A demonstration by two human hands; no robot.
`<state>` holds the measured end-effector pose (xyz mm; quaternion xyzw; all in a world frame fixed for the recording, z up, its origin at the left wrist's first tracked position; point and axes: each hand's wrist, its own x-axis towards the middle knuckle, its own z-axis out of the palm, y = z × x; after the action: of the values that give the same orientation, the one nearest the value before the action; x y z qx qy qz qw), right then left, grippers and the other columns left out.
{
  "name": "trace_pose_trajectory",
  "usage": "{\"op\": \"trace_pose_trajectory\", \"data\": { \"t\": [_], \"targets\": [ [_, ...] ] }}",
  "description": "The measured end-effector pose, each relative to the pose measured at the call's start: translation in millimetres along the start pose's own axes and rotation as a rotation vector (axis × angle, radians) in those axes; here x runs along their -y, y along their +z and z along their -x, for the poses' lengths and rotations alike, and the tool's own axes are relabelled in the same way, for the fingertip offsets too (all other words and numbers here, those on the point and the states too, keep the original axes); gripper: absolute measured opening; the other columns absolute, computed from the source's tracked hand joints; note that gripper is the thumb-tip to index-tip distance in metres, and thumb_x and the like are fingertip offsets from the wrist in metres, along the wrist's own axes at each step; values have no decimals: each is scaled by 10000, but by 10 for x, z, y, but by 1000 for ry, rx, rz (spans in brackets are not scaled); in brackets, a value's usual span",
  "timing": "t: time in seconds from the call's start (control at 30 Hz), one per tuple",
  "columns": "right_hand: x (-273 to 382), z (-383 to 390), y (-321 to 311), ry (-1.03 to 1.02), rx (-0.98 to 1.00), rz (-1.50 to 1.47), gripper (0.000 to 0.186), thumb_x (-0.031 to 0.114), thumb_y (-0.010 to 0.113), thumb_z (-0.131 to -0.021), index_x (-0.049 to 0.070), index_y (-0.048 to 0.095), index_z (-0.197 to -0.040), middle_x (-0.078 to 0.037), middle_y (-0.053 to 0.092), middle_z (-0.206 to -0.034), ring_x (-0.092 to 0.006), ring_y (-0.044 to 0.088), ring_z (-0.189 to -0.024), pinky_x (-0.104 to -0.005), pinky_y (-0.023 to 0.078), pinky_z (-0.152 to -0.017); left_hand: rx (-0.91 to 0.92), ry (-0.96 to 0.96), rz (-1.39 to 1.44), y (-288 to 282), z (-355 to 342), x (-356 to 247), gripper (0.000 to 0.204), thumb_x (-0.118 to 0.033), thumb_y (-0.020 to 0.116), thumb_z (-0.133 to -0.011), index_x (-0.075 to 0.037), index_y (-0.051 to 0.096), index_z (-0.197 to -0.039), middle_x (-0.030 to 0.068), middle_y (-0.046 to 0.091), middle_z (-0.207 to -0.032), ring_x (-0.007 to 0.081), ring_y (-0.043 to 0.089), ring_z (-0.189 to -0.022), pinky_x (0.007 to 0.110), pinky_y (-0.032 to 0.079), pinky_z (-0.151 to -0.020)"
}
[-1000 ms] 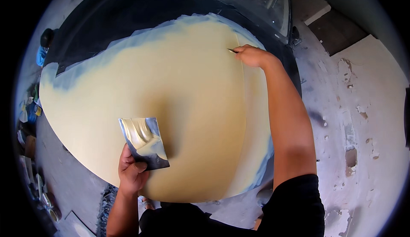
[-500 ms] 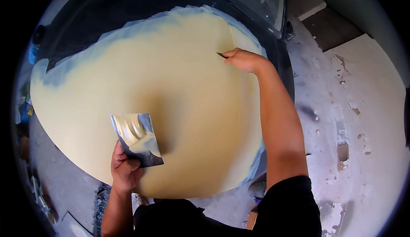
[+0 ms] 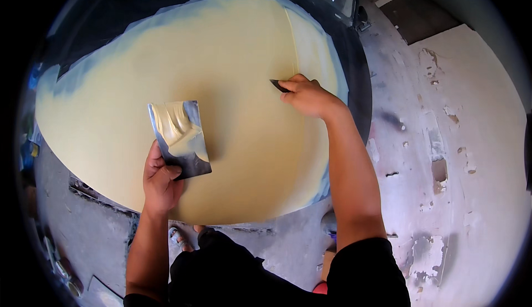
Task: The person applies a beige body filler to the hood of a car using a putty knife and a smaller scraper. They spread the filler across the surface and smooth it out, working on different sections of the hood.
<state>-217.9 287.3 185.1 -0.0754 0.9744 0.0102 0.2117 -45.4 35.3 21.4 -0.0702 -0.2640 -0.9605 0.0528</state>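
A car hood [image 3: 233, 141] coated in cream-yellow putty fills the middle, its far and right borders showing bluish-grey. My left hand [image 3: 162, 182] is closed on the lower left edge of a flat putty board [image 3: 191, 166], held above the hood's near left part. Thick cream putty [image 3: 173, 123] is smeared across the board's upper half. Over the right part of the hood, my right hand [image 3: 310, 97] pinches a small dark putty spreader [image 3: 279, 86], its tip pointing left. A thin raised ridge [image 3: 292, 38] runs through the coating beyond that hand. Whether the spreader touches the surface, I cannot tell.
Dark car bodywork [image 3: 105, 33] borders the hood at the far side, with a side mirror [image 3: 363, 18] at far right. A pale, stained floor [image 3: 460, 196] with peeling patches lies to the right. Several items [image 3: 61, 265] sit at lower left.
My right hand has come nearer to me along the hood with the spreader. The left hand and board have shifted farther over the hood. The whole view has tilted nearer to my body.
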Motion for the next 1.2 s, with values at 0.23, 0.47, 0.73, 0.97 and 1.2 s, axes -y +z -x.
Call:
{"op": "trace_pose_trajectory", "data": {
  "t": [0.23, 0.47, 0.73, 0.97, 1.2],
  "targets": [
    [77, 573, 391, 0, -64, -13, 491, 276, 463, -926, 117, 441, -1390, 0, 411, -1386, -283, 402, -1201, -374, 373, -1048, 31, -15, 6, 32, -6, -35, 663, 123, 345, -662, 37, 433, -1313, 133, 544, -1267, 229, 501, -1203, 350, 365, -1048],
    [162, 1075, 813, -11, -122, 24, 477, 276, 477, -914, 107, 470, -1360, -13, 420, -1365, -311, 429, -1153, -389, 421, -1002, 21, -17, 8, 33, 12, -37, 637, 110, 358, -675, 36, 445, -1301, 137, 556, -1245, 236, 527, -1169, 361, 389, -1033],
    [207, 1592, 1434, -86, -311, 46, 466, 227, 556, -850, 95, 510, -1295, -54, 444, -1306, -371, 472, -1049, -439, 479, -891, 51, -18, -56, -97, -11, 1, 677, 74, 396, -690, 32, 386, -1367, 137, 539, -1283, 236, 523, -1182, 384, 385, -1051],
    [294, 1964, 2007, -88, -477, -8, 463, 206, 616, -815, 90, 526, -1253, -40, 434, -1262, -335, 456, -1032, -500, 486, -728, 19, -19, -76, -84, -14, -1, 659, 66, 402, -691, 43, 399, -1350, 142, 539, -1281, 244, 512, -1196, 389, 360, -1073],
    [394, 2258, 2448, -42, -522, 8, 513, 218, 619, -806, 93, 507, -1291, -65, 414, -1324, -370, 446, -1047, -498, 462, -727, 6, -6, -56, -60, -16, 10, 630, 96, 376, -690, 51, 435, -1316, 147, 578, -1214, 231, 550, -1127, 377, 385, -1044]
  ]
}}
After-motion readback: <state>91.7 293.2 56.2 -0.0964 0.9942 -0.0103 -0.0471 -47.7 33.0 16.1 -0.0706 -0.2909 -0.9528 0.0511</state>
